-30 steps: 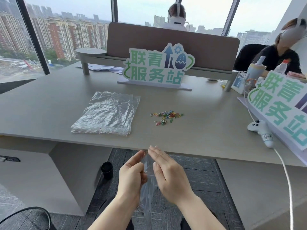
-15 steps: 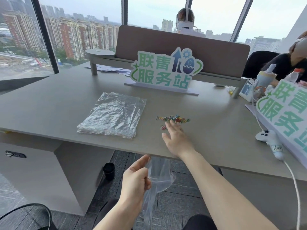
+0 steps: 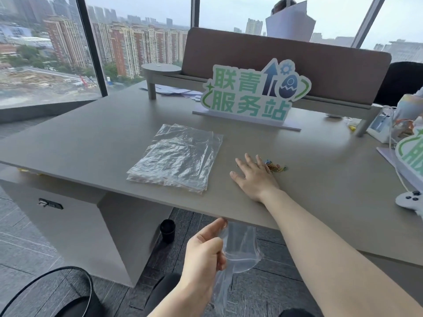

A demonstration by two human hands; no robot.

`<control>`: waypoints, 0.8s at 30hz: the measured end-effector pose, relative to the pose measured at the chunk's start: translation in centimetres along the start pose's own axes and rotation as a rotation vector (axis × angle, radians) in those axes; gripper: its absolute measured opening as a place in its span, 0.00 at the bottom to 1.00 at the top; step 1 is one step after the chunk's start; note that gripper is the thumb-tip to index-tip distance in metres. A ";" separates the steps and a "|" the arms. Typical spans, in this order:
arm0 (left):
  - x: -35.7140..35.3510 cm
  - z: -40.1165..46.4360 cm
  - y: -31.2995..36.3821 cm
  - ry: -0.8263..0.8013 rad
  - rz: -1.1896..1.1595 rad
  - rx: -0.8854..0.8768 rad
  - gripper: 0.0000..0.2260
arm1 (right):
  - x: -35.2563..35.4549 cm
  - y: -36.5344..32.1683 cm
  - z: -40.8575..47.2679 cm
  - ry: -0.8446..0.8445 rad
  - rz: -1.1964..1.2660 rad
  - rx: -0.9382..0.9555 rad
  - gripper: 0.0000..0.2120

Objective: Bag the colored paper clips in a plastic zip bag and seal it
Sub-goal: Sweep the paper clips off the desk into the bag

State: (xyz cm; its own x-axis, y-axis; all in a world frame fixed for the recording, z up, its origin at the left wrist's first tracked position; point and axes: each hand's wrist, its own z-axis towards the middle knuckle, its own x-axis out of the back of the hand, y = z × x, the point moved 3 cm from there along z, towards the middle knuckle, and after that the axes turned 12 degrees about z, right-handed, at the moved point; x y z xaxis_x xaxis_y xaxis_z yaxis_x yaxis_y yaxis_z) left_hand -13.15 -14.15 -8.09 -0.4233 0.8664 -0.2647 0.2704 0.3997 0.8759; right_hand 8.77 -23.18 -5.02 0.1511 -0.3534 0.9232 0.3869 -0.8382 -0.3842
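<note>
Grey desk (image 3: 96, 143) beside daylit windows (image 3: 142, 42)

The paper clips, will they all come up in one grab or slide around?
Probably they will scatter: the paper clips lie as a loose little heap on the smooth table. They look tiny and light, so the right hand may need to sweep them together.

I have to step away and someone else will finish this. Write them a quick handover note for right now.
Left hand: pinching one open zip bag below the table edge.
Right hand: flat and spread on the table, fingertips at the colored paper clips, none gripped.
Spare bag stack: left of the clips.
Done: bag picked and opened.
Left: put the clips in, seal the zip.
</note>
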 end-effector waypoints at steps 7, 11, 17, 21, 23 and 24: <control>0.2 0.2 -0.1 -0.008 0.014 0.003 0.28 | -0.3 -0.3 -0.1 -0.051 0.032 0.078 0.28; 0.2 0.2 -0.2 -0.013 0.020 -0.001 0.28 | -0.2 -0.5 -1.9 -0.057 0.077 0.120 0.26; 0.2 0.2 -0.2 -0.020 0.011 0.001 0.28 | -0.5 -0.9 -5.7 -0.010 0.105 0.186 0.25; 0.1 0.1 -0.2 -0.018 0.009 0.002 0.27 | -0.8 -1.1 -8.1 0.035 0.169 0.241 0.23; 0.1 0.0 -0.2 -0.020 0.013 0.003 0.28 | -0.3 -0.9 -8.7 0.131 0.274 0.239 0.21; 0.1 0.0 -0.2 -0.022 0.017 0.004 0.28 | 0.1 -0.5 -8.8 0.189 0.331 0.198 0.21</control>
State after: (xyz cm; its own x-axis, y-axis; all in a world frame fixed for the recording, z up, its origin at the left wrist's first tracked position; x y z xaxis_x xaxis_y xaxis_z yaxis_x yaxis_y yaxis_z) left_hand -13.24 -14.14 -8.31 -0.3996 0.8794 -0.2588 0.2807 0.3862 0.8786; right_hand 0.59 -26.44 -4.82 0.1342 -0.6757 0.7249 0.5158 -0.5769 -0.6333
